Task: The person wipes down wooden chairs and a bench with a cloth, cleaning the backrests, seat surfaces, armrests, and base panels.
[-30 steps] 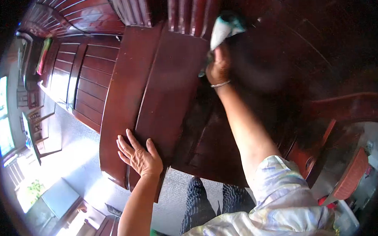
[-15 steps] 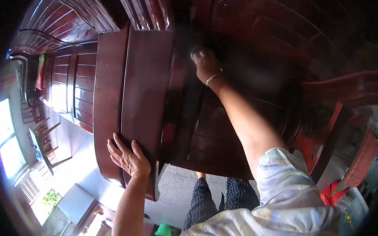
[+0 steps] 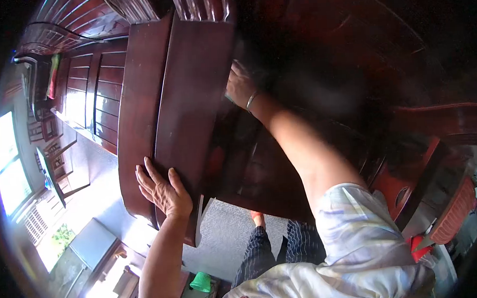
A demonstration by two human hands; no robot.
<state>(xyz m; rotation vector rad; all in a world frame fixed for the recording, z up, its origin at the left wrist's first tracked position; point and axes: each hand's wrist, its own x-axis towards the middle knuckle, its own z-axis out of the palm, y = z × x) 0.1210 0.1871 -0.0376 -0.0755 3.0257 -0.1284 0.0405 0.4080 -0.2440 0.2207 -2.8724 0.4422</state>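
Fingers apart, my left hand [image 3: 166, 191] rests flat on the near end of a dark red wooden armrest [image 3: 185, 98], holding nothing. My right hand [image 3: 240, 86], with a bracelet at the wrist, reaches over the dark wooden seat [image 3: 271, 174] beside the armrest's inner edge. Shadow and the armrest's edge partly hide its fingertips, and whether it holds anything cannot be made out.
A second wooden bench [image 3: 106, 101] stands at the left. On the floor at the lower left are a green basket [image 3: 201, 282] and a grey-topped table [image 3: 93, 243]. A pink basket [image 3: 454, 214] is at the right.
My right hand has moved left and slightly down, closer to the armrest's inner side. My left hand stays on the armrest. The view has shifted slightly.
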